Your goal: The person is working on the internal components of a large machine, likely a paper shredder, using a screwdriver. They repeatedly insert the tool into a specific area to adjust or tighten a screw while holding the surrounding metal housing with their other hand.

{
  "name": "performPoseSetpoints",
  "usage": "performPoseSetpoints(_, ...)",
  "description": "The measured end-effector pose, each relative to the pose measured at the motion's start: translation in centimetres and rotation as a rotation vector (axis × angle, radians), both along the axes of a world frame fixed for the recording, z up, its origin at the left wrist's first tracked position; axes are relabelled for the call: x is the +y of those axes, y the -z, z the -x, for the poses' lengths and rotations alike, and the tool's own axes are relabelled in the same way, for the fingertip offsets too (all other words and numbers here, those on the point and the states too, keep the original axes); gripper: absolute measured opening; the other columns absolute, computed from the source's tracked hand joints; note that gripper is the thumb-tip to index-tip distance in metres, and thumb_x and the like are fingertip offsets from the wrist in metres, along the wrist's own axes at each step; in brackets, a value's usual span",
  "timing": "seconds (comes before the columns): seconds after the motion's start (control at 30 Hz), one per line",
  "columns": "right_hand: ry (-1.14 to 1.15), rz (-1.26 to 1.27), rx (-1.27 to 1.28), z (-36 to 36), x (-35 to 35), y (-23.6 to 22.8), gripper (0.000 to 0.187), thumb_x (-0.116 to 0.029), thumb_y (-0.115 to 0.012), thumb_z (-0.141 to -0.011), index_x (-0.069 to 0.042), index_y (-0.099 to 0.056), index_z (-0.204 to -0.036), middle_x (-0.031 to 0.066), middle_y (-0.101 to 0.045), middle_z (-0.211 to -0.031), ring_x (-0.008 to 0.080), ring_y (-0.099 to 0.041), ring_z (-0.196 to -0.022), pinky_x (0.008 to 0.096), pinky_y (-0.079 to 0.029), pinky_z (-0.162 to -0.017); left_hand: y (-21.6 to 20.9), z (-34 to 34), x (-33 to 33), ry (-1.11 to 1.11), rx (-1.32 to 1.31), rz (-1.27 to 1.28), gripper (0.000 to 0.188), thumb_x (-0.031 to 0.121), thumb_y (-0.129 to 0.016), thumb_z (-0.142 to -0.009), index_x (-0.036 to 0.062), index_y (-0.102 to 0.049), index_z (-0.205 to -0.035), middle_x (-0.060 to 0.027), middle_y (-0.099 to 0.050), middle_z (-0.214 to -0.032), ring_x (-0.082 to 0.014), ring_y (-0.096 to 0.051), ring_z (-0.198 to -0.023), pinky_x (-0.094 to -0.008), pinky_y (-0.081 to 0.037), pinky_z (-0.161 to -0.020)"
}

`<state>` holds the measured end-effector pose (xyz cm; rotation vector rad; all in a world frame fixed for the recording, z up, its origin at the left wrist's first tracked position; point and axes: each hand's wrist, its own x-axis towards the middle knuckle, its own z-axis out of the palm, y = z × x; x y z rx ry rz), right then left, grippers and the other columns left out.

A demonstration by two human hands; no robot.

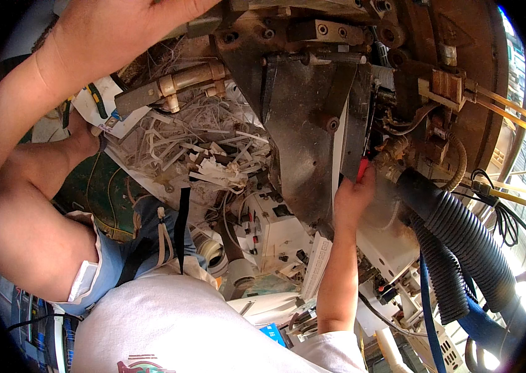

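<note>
Right hand (pixel 355 189): closed firmly around red-handled tool, with no gap showing; reaching up from the near right.
Red-handled tool (pixel 363 168): in right hand, just beside the right side of dark plate (pixel 300 124); far end hard to make out against dark metal. Could skid sideways, probably from a cramped angle and poor sight of the tip.
Dark plate: tilted in the middle, narrowing toward the near end. Could scrape bare knuckles after a sudden slip, because of hard edges so close by.
Left hand (pixel 107 34): raised at far left, partly cut off by the upper rim; impossible to tell how open, or holding what. Could offer little support, in case of a weak hold.
Black hoses (pixel 456 230): bulging just right of the right forearm. Could snag or knock an elbow during a quick pull back, by crowding the way out.
White scraps (pixel 219 168): heaped loosely left of the plate. Could swallow a dropped tool, from being so tangled.
Black strap (pixel 182 230): dangling before white shirt (pixel 163 317). Could catch on metal while leaning in.
Brown tubes (pixel 512 112): exposed at far right. Could bend from a stray knock.
</note>
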<state>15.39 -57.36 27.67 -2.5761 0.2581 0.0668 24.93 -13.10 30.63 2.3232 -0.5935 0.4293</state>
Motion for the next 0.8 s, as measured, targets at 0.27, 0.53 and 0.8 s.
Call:
performPoseSetpoints(0.27,-0.017,0.01,-0.056,0.0,-0.5,0.5,0.012,-0.011,-0.06,-0.093,0.001,-0.06,-0.094,0.0095,-0.062,-0.08,0.0182,-0.055,-0.074,0.0315,-0.046,-0.072,-0.2,0.4,-0.8,-0.066,-0.027,-0.05,0.043,0.026,-0.067,-0.094,0.0035,-0.05,-0.127,-0.0132,-0.059,-0.11,-0.0254,-0.059,-0.095,-0.038,-0.049,-0.084)
performPoseSetpoints(0.53,-0.002,0.037,0.023,0.2,-0.8,0.3,0.011,-0.001,-0.054,-0.091,0.0,-0.058,-0.101,0.0078,-0.062,-0.09,0.0157,-0.057,-0.085,0.028,-0.045,-0.08,0.1,-0.1,0.0,-0.001,-0.017,-0.007,0.043,0.025,-0.067,-0.094,0.0031,-0.05,-0.126,-0.0129,-0.06,-0.109,-0.0251,-0.059,-0.095,-0.0373,-0.049,-0.083)
performPoseSetpoints(0.8,0.038,0.026,0.054,0.0,0.1,-0.2,0.014,0.001,-0.052,-0.088,0.001,-0.058,-0.1,0.0097,-0.063,-0.091,0.0169,-0.057,-0.087,0.0289,-0.045,-0.082,-0.2,0.5,-1.0,-0.088,-0.056,-0.056,0.042,0.026,-0.067,-0.094,0.003,-0.05,-0.126,-0.013,-0.059,-0.108,-0.025,-0.059,-0.094,-0.0369,-0.049,-0.083)
